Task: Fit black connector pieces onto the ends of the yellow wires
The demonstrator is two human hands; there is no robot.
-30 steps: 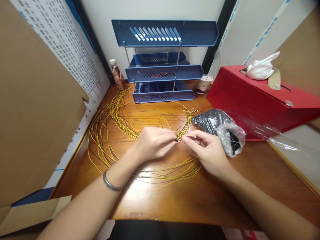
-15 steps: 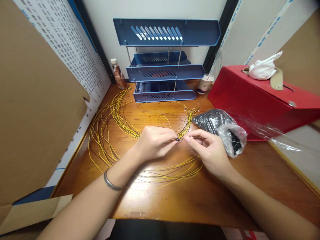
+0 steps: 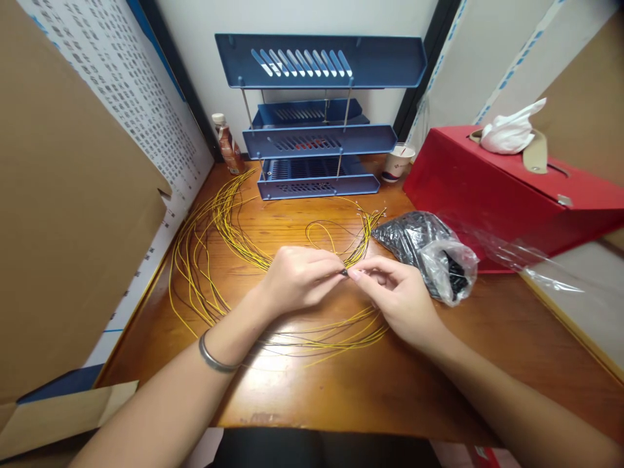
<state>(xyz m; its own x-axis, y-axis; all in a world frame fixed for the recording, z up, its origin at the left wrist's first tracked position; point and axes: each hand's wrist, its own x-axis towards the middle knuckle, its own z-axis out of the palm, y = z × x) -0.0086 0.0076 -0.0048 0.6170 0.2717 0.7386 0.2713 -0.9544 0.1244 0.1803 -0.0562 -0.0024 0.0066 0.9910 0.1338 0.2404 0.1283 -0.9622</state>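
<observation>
My left hand point(image 3: 305, 276) is closed in a pinch on a small black connector point(image 3: 344, 272), whose dark end shows past the fingertips. Right against it, my right hand point(image 3: 394, 296) pinches a thin wire end, mostly covered by thumb and forefinger. Around and behind both hands curve yellow and dark wires point(image 3: 234, 237), lying in a loose loop on the wooden table. Their metal-tipped ends point(image 3: 373, 214) gather beyond my right hand. A clear plastic bag point(image 3: 419, 240) full of small black parts lies to the right of that bundle.
At the back stands a blue tiered tray rack point(image 3: 319, 188), with a bottle point(image 3: 229, 146) on its left and a paper cup point(image 3: 397, 164) on its right. A red box point(image 3: 468, 188) with tissue on top occupies the right side. Cardboard point(image 3: 63, 214) borders the left.
My right hand has moved slightly left, bringing its fingertips up against the black connector in my left hand. The whole view has shifted a little.
</observation>
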